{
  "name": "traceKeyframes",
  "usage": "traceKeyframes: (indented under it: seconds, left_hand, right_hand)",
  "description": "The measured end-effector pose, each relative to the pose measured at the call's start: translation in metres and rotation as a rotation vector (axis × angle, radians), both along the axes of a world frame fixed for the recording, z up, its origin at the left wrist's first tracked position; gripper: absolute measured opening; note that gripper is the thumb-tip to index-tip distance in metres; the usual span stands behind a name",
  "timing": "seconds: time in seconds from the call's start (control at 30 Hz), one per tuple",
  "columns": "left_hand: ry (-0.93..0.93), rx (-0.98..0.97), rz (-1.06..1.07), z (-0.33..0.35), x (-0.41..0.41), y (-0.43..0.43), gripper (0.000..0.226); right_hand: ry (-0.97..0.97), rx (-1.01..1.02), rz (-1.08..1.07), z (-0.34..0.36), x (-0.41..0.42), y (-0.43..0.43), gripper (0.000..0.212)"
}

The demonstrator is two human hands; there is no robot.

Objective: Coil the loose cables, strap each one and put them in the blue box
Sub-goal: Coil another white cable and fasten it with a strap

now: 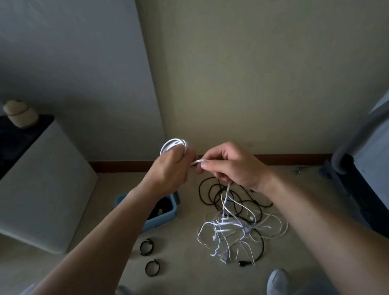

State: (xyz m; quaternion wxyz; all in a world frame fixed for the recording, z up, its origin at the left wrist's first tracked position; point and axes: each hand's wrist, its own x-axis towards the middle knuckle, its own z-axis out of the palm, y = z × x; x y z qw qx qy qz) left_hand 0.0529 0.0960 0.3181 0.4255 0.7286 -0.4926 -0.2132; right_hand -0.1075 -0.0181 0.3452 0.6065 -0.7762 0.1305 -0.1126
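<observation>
One thin white cable (173, 144), likely soft and light: left grip (168, 171) holds its coil above the blue plastic box (168, 216); right grip (232, 165) pinches the loose part.

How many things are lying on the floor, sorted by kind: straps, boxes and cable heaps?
Black straps: 2
Blue box: 1
Tangled cable heap: 1, white and black mixed; the single cables in it cannot be counted
Total: 4
</observation>
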Motion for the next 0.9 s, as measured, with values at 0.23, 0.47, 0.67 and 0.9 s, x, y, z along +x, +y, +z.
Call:
traceKeyframes:
  seconds: [0.23, 0.47, 0.67, 0.9]
  left_hand:
    - [0.418, 0.201, -0.331, 0.019, -0.024, 0.008, 0.067]
    - [0.916, 0.04, -0.5, 0.036, -0.024, 0.013, 0.033]
    - [1.576, -0.255, -0.711, 0.054, -0.012, 0.012, 0.026]
    - [1.494, -0.542, -0.229, 0.066, -0.014, 0.01, 0.041]
  right_hand:
    - [-0.112, -0.004, -0.105, -0.007, 0.001, -0.008, 0.017]
    - [-0.097, -0.011, -0.136, -0.013, 0.001, -0.024, 0.02]
    - [0.031, 0.079, -0.024, -0.019, 0.003, -0.022, 0.053]
    - [0.229, 0.17, -0.021, -0.024, 0.003, -0.016, 0.029]
